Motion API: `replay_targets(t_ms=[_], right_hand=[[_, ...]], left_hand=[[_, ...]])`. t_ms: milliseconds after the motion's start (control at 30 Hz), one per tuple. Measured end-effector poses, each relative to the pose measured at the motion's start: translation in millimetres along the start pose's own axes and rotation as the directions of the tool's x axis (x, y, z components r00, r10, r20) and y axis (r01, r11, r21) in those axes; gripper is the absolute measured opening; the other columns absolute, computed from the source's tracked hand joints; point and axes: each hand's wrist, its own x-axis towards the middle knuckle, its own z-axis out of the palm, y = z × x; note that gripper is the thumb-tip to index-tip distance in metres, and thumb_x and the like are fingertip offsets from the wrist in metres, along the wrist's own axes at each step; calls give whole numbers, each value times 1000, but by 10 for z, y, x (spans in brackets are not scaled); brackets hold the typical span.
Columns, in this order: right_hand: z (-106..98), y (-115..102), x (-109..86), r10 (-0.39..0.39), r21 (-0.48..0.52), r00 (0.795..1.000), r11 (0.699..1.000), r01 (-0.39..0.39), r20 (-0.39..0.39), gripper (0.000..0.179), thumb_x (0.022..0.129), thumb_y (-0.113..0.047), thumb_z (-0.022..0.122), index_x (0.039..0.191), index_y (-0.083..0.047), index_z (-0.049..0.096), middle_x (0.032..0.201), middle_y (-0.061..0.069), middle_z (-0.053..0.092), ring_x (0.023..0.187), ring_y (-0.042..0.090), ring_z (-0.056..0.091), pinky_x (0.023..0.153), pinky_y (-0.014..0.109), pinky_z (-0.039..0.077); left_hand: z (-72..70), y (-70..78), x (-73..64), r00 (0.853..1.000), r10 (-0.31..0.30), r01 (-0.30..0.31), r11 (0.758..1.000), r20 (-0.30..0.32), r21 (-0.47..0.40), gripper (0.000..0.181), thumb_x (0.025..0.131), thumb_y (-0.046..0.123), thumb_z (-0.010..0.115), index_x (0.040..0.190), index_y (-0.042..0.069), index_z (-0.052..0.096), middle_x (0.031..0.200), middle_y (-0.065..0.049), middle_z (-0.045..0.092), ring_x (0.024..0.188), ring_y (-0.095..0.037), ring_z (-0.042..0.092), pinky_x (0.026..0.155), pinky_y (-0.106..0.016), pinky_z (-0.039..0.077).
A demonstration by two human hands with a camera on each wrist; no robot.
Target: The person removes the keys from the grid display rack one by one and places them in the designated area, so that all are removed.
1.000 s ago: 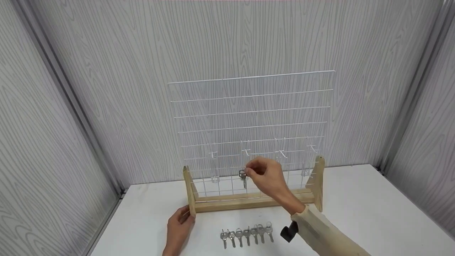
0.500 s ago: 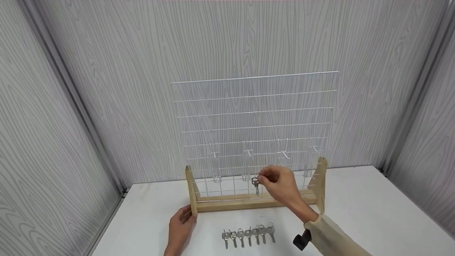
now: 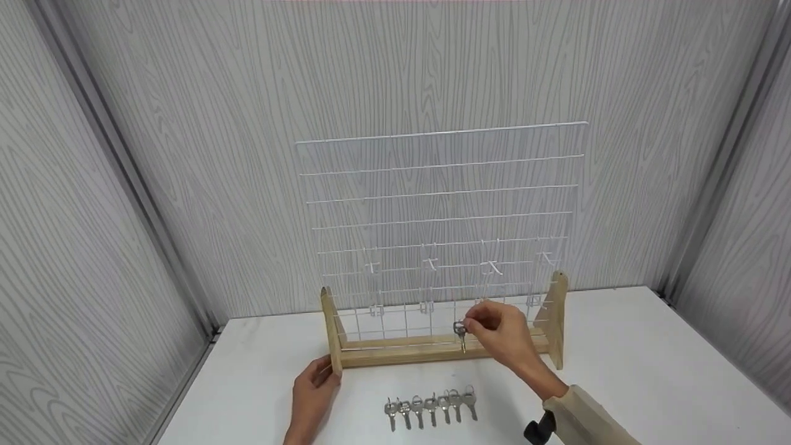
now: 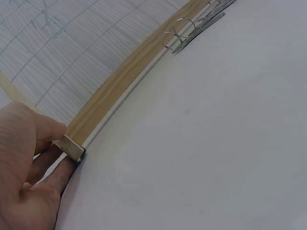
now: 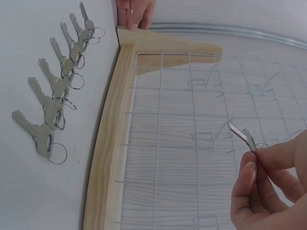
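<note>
My right hand (image 3: pixel 503 334) pinches a silver key (image 3: pixel 461 332) near its ring, the blade hanging down in front of the lower wire grid. In the right wrist view the key (image 5: pixel 242 136) juts out from between thumb and fingertips. My left hand (image 3: pixel 314 392) grips the front foot of the rack's left wooden side (image 3: pixel 331 330); in the left wrist view the thumb lies over the wood end (image 4: pixel 72 147) with fingers beneath. The white wire grid (image 3: pixel 442 191) stands upright in the wooden base (image 3: pixel 401 356). White hooks (image 3: pixel 492 267) project from it in two rows.
Several silver keys (image 3: pixel 431 405) with rings lie in a row on the white table (image 3: pixel 259 364), in front of the rack. The rack's right wooden side (image 3: pixel 557 315) stands beyond my right hand. A wood-patterned wall (image 3: pixel 432 62) rises behind.
My right hand has moved right and lower with the key, away from the middle of the grid. The left hand keeps its grip on the rack's foot.
</note>
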Motion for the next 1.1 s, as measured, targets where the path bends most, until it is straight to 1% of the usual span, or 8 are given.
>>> replay_targets(t_ms=[167,233,467,600,700,900,1000,1100], right_hand=[[-20,115,-67,17,3,1000,1000,-17,8,6,94,-9,81,95,-4,78,88,7,79,75,12,70,65,17,57],[-19,165,-92,23,-5,1000,1000,-23,9,4,93,-7,81,94,-5,78,88,7,79,75,11,69,65,17,57],[-27,333,-172,33,-44,999,999,-32,20,7,93,-9,82,93,-3,78,87,5,79,71,8,67,63,18,57],[-47,405,-208,49,-53,999,997,-48,19,3,92,-6,82,92,-6,79,86,4,80,71,8,68,63,18,57],[-66,457,-223,69,-52,997,996,-68,31,3,91,-4,82,92,-6,79,86,4,80,72,9,69,63,18,57],[-97,549,-276,121,-43,989,992,-118,89,4,92,-6,82,94,-4,78,86,5,79,74,13,71,63,18,57],[-107,590,-306,138,-37,985,990,-135,105,3,93,-4,80,94,-2,78,85,6,78,76,18,73,63,18,57],[-113,633,-332,148,-31,982,989,-145,118,3,93,-3,79,94,-2,78,85,6,78,77,23,73,63,18,57]], left_hand=[[4,-6,-4,1000,7,-7,1000,0,0,45,101,4,66,144,-5,59,147,-30,60,138,-48,59,106,-39,63],[5,-9,-6,1000,6,-6,1000,-1,-3,45,101,4,66,144,-4,59,147,-30,60,139,-47,59,107,-39,63],[2,-9,-12,1000,7,-7,1000,5,-4,44,101,3,65,145,-3,60,149,-29,59,140,-47,58,110,-42,62],[-3,-4,-14,1000,5,-5,1000,14,-9,45,102,4,65,145,-3,59,150,-29,59,140,-47,58,110,-42,61],[-7,4,-15,1000,2,-2,1000,17,-16,45,102,5,65,146,-3,58,150,-29,59,140,-47,58,110,-42,62],[-8,4,-27,1000,9,-9,1000,7,-15,44,102,6,67,145,-3,60,149,-29,59,140,-46,59,107,-40,63],[-4,-4,-25,1000,20,-20,1000,4,-15,45,102,6,67,145,-5,59,149,-30,59,139,-47,59,105,-38,64],[1,-9,-24,1000,13,-13,1000,1,-15,45,102,6,67,145,-4,59,150,-30,58,140,-47,59,105,-37,64]])
